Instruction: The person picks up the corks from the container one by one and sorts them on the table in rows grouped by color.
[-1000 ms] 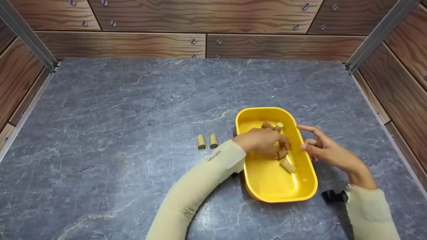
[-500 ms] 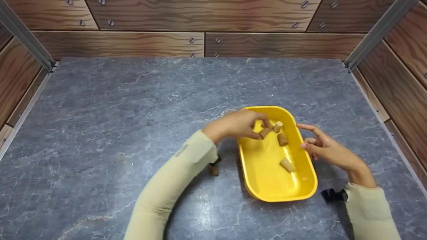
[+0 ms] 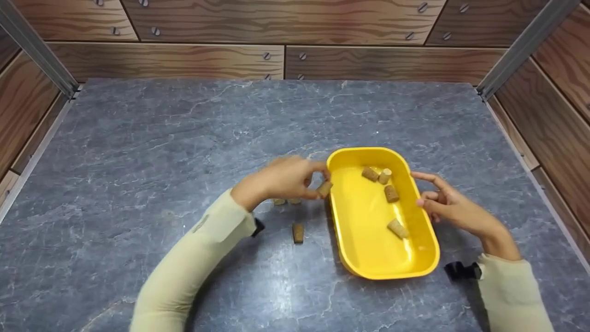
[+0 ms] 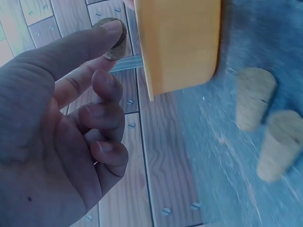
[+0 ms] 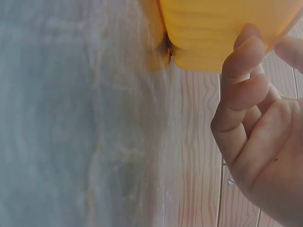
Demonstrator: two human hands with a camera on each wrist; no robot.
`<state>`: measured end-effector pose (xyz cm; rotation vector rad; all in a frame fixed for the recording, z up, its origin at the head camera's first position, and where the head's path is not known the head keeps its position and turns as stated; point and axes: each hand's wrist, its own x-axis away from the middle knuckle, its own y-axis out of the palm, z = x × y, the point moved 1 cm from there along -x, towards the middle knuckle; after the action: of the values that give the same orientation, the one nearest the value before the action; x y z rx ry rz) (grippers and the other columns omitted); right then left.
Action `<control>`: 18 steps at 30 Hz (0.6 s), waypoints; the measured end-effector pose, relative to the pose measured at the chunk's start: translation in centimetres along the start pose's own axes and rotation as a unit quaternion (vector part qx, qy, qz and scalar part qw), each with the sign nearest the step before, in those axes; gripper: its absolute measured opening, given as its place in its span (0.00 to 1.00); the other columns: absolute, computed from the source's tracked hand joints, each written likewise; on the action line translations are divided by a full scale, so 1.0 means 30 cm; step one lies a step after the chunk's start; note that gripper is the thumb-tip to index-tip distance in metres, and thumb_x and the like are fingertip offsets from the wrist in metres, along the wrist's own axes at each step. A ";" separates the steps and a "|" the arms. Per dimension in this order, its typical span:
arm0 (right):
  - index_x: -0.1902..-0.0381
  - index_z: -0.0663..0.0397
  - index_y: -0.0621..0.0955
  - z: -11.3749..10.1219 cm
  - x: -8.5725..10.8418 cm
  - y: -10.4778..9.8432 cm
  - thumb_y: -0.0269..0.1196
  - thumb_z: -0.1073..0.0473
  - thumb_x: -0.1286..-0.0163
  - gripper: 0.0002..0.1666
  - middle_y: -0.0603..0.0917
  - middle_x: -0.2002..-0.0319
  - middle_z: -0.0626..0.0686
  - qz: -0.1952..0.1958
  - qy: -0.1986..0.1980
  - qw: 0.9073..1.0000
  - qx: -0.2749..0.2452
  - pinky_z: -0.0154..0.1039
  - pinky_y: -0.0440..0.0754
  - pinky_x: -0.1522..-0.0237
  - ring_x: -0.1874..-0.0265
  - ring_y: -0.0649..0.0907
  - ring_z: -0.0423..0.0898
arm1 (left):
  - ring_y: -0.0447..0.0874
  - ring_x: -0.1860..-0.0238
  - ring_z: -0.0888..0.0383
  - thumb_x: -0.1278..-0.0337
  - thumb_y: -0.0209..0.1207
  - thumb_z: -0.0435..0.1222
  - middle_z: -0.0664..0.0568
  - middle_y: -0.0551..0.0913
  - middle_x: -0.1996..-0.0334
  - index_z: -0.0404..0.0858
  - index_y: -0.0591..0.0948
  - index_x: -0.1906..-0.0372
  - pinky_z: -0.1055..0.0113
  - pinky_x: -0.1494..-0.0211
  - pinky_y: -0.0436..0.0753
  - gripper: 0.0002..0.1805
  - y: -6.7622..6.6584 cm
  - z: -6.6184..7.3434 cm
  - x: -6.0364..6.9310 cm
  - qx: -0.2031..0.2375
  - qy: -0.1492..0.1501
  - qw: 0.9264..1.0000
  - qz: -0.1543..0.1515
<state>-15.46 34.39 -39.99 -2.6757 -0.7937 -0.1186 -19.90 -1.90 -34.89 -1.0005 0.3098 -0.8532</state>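
Observation:
My left hand [image 3: 290, 177] pinches a cork stopper [image 3: 324, 188] between thumb and forefinger, just outside the left rim of a yellow tub [image 3: 364, 272]. In the left wrist view the thumb covers part of this cork [image 4: 117, 47], and the other fingers curl loosely. Inside the tub lie several corks [image 3: 391, 193]. My right hand [image 3: 454, 210] holds the tub's right side, thumb at the rim; in the right wrist view, bent fingers [image 5: 246, 90] are by its outer wall. Two corks [image 4: 255, 97] stand on the table, mostly hidden behind the left hand in the head view.
Another cork [image 3: 298, 234] is on the grey marbled table [image 3: 161, 152] left of the tub. Wood-patterned panels [image 3: 207, 60] wall the table at the back and sides. A black wrist mount [image 3: 461, 271] sits under the right forearm.
My left hand has picked a cork from the tub and carried it left, out over the rim. One cork inside lies farther back than before. The right hand and tub stay put.

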 end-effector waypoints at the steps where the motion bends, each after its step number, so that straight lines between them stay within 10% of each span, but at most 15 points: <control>1: 0.27 0.48 0.53 0.001 0.000 0.001 0.51 0.65 0.25 0.33 0.79 0.72 0.43 -0.001 0.001 1.000 -0.001 0.37 0.73 0.76 0.79 0.72 0.38 | 0.69 0.80 0.62 0.44 0.65 0.42 0.56 0.76 0.79 0.51 0.78 0.47 0.69 0.77 0.68 0.18 0.007 -0.005 0.017 -0.003 0.000 1.000 -0.001; 18: 0.27 0.47 0.53 0.004 -0.002 0.000 0.51 0.65 0.25 0.34 0.79 0.72 0.43 0.000 0.003 1.000 0.000 0.38 0.73 0.76 0.79 0.71 0.40 | 0.75 0.79 0.64 0.51 0.70 0.40 0.57 0.83 0.74 0.52 0.80 0.50 0.65 0.70 0.75 0.20 0.138 -0.111 0.203 -0.003 -0.067 0.995 -0.071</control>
<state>-15.51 34.39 -40.11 -2.6739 -0.7932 -0.1263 -15.93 -7.40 -39.25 -1.0899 0.1296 -0.9084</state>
